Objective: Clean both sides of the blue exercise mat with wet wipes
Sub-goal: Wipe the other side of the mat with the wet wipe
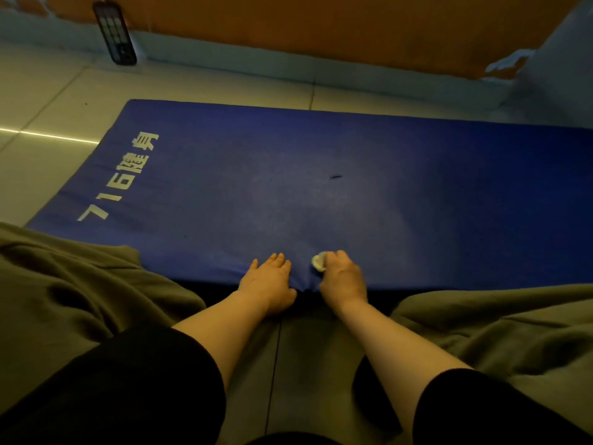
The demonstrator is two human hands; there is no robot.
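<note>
The blue exercise mat [321, 187] lies flat on the tiled floor, with white printed characters near its left end. My left hand [268, 282] rests flat on the mat's near edge, fingers straight. Just right of it, my right hand [341, 277] grips a crumpled white wet wipe [318, 262] and presses it onto the mat near the front edge. A small dark mark [335, 177] shows on the mat's middle.
My knees in olive trousers [80, 284] flank the hands left and right. A dark remote-like object [115, 33] leans at the wall base at the back left. An orange-brown wall [321, 24] runs behind the mat. Pale floor tiles [48, 101] surround it.
</note>
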